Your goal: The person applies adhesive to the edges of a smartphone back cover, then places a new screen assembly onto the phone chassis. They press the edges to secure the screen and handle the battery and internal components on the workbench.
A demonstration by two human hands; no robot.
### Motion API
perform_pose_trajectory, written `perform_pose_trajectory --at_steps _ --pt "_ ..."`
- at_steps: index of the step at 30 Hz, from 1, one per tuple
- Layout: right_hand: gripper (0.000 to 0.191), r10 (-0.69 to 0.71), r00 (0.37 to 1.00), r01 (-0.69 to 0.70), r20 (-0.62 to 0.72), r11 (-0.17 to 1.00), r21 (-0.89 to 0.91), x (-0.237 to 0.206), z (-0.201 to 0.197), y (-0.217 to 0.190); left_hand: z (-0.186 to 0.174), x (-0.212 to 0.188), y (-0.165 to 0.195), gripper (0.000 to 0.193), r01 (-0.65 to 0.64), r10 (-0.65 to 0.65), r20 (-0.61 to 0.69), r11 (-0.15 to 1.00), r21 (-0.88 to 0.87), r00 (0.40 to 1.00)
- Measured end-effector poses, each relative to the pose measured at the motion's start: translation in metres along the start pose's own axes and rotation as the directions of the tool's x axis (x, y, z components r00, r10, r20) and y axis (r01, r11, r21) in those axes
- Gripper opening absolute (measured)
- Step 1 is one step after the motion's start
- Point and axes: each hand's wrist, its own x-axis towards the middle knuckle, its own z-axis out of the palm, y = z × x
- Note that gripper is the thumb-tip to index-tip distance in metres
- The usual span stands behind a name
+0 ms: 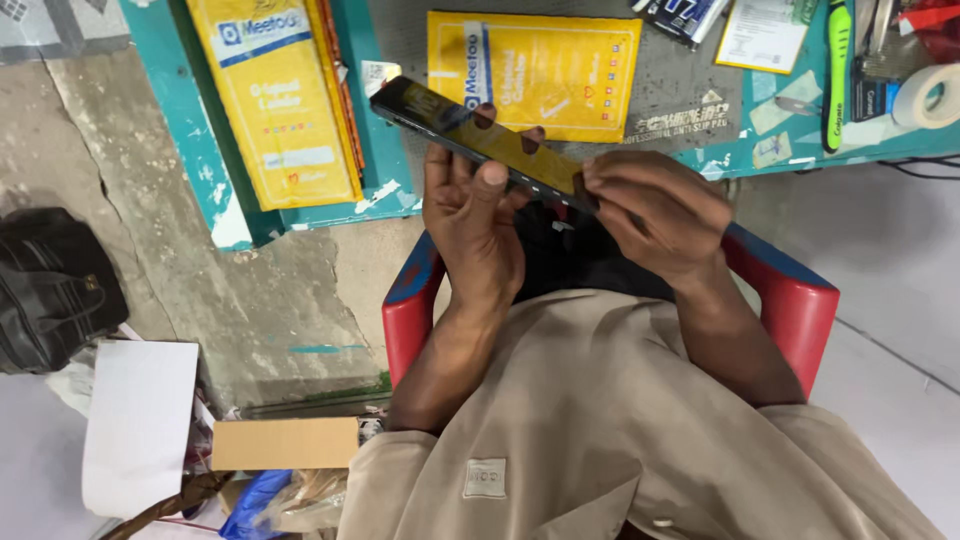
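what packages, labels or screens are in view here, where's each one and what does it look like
Phone: held by left hand and right hand, dark glossy screen reflecting yellow.
Yellow package: flat on the bench top, rectangular, blue stripe.
Second yellow package: left of it, tall rectangle, blue band.
White paper slip: upper right, printed.
Cardboard box: lower left, plain brown.
White sheet: beside the box, blank.
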Motion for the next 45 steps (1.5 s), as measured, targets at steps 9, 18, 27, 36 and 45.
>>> perform_pose_trajectory --at_steps 9,18,27,36,45 --pt "0.017 0.479 0.877 -0.472 0.046 0.838 0.274 -0.003 -0.005 0.029 0.02 0.007 0.009 0.059 0.062 -0.051 -0.07 0.984 0.164 0.996" --pt "0.01 0.686 0.667 -0.72 0.29 0.495 0.486 0.023 -0.014 0.071 0.002 0.007 0.007 0.056 0.19 -0.184 -0.066 0.976 0.102 0.981" --pt "0.013 0.77 0.587 -0.8 0.25 0.506 0.321 0.044 -0.018 0.083 -0.011 0.026 0.026 0.055 0.366 -0.367 -0.015 0.921 0.135 0.93" --pt "0.012 0.777 0.603 -0.797 0.183 0.574 0.189 0.045 -0.014 0.072 -0.02 0.035 0.047 0.043 0.203 -0.245 -0.029 0.726 0.657 0.969" --pt "0.02 0.082 0.973 -0.022 0.217 0.963 -0.269 0.07 0.006 0.025 -0.049 0.065 0.057 0.037 -0.604 0.184 0.676 -0.328 0.726 0.713"
